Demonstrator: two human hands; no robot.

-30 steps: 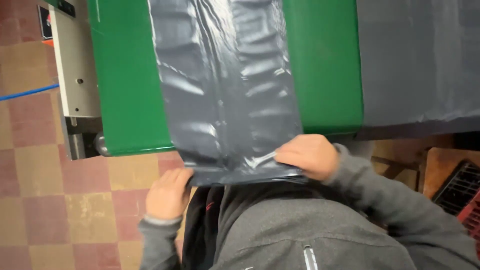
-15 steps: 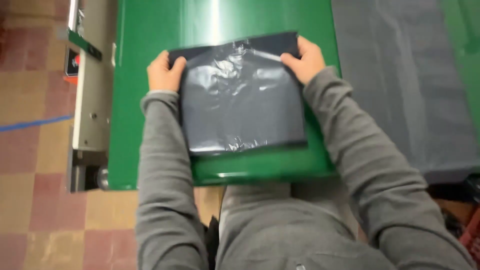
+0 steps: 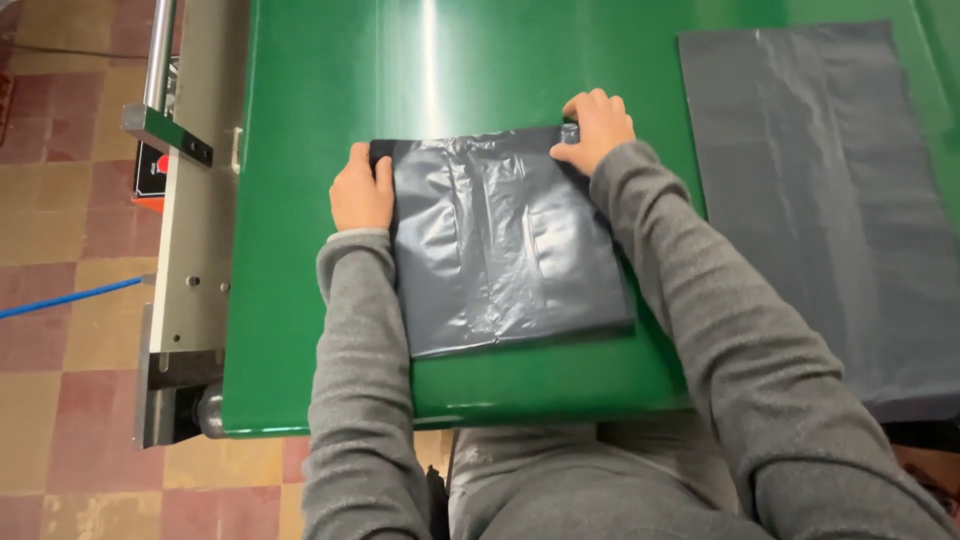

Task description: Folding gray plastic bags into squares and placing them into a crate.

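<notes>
While the green table (image 3: 330,300) fills most of the view, a flat grey sheet (image 3: 830,200) lies spread on its right side, well apart from the work; nearer the front edge sits the folded grey bag (image 3: 500,250), square and glossy; the left hand (image 3: 360,192) presses its far left corner, fingers curled down on the plastic; the right hand (image 3: 597,128) pins the far right corner, fingertips together on the fold; a metal frame (image 3: 185,250) runs along the left.

Red-and-black label (image 3: 150,172) on the grey machine frame (image 3: 195,250)
</notes>
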